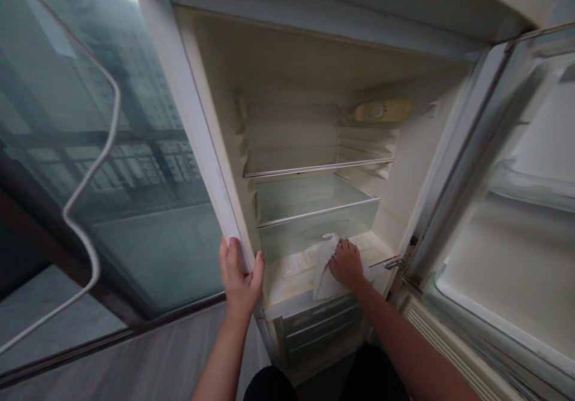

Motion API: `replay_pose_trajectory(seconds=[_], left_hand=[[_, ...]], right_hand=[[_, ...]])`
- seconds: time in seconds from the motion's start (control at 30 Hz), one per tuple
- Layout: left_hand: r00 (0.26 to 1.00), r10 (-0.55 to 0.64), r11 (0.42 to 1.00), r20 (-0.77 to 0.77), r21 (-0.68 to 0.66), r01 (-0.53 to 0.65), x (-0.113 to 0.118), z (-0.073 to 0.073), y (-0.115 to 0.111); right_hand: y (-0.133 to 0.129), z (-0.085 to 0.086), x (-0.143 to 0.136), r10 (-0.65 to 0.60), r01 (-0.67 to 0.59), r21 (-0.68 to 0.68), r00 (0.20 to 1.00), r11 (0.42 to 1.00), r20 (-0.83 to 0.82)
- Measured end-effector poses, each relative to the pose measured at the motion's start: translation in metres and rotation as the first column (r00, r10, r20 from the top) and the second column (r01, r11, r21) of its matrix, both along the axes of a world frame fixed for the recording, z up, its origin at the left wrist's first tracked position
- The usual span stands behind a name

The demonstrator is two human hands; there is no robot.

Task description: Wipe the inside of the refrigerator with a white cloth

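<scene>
An open refrigerator point(215, 143) fills the middle of the head view, its inside yellowed in places. My left hand point(241, 278) is wrapped round the left edge of its frame, thumb on the inner side and fingers on the outer. Down on the refrigerator's floor point(291, 278), my right hand point(348, 264) is closed on a white cloth point(324, 272). Part of the cloth hangs over the front lip. Behind it stands a clear drawer point(287, 236) under a glass shelf point(318, 211).
On the right the refrigerator door point(503, 275) stands open with clear door shelves point(534, 185). A lower compartment point(318, 329) shows slatted drawer fronts. A white cable point(92, 245) hangs at the left before a glass door point(157, 251). The floor point(179, 353) is grey.
</scene>
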State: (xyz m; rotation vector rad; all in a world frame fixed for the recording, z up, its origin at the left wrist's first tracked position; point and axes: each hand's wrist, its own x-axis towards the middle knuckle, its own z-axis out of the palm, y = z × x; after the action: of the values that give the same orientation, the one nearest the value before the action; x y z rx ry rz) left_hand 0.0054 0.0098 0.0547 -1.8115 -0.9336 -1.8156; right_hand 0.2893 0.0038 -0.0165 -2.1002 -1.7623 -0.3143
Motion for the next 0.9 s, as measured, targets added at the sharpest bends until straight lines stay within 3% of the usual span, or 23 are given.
replay_pose_trajectory(seconds=[0.33,0.5,0.9], left_hand=[[0.996,0.080,0.995,-0.037,0.056,-0.078,-0.003,-0.004,0.002],[0.992,0.125,0.992,-0.032,0.016,-0.125,-0.005,-0.011,0.003],[0.994,0.110,0.994,-0.014,-0.023,-0.110,-0.005,-0.011,0.001]], right_hand=[[0.000,0.003,0.000,0.050,-0.050,0.059,0.999,0.997,-0.007],[0.000,0.001,0.001,0.039,-0.037,0.069,0.999,0.997,-0.026],[-0.001,-0.001,0.001,0.048,-0.045,0.073,0.998,0.996,-0.036]])
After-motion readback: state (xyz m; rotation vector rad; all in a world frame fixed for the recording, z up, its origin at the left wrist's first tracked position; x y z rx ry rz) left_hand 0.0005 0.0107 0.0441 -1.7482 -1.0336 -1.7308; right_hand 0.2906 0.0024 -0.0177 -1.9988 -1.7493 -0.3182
